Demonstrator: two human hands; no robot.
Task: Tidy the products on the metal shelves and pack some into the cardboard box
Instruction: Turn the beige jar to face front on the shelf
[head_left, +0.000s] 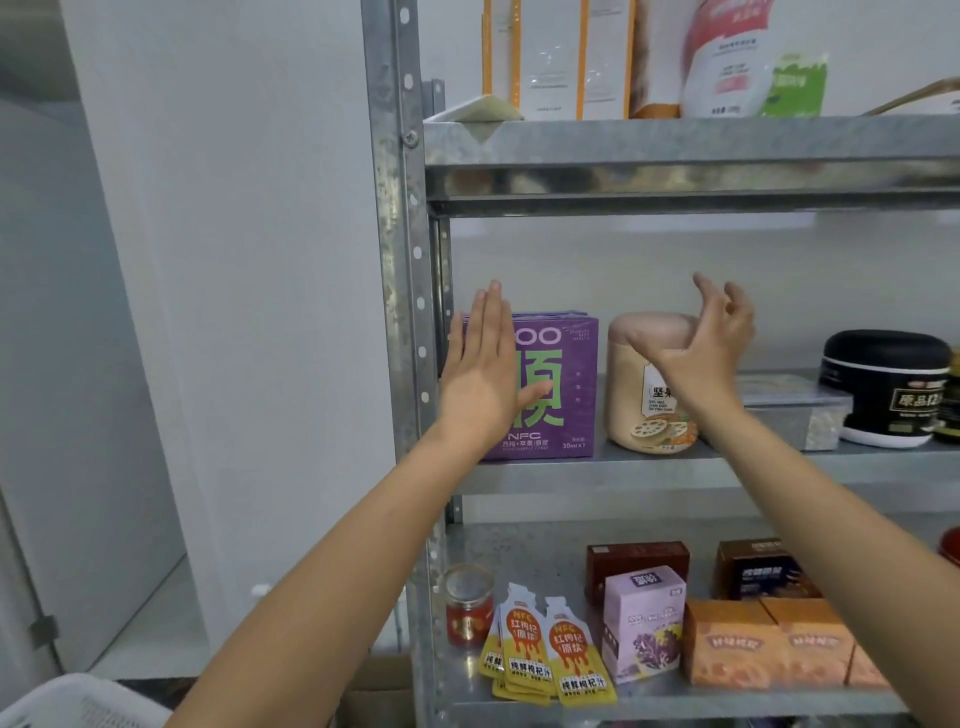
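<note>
while your left hand (480, 374) is lying flat at the purple cardboard box (571, 364) on the middle metal shelf (649, 470), your right hand (706, 348) is hovering loose, empty, by the beige round jar (631, 364); likely tidying: next, squaring them.

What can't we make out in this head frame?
All head view.
purple box: left of its front, hidden by the left hand; contact unclear.
beige jar: label partly covered by the right hand and wrist.
top-shelf packs: blurred, cut off by the top edge.
dark jar beside the black tub: cut off by the right edge.
cardboard box: not identifiable here.
</note>
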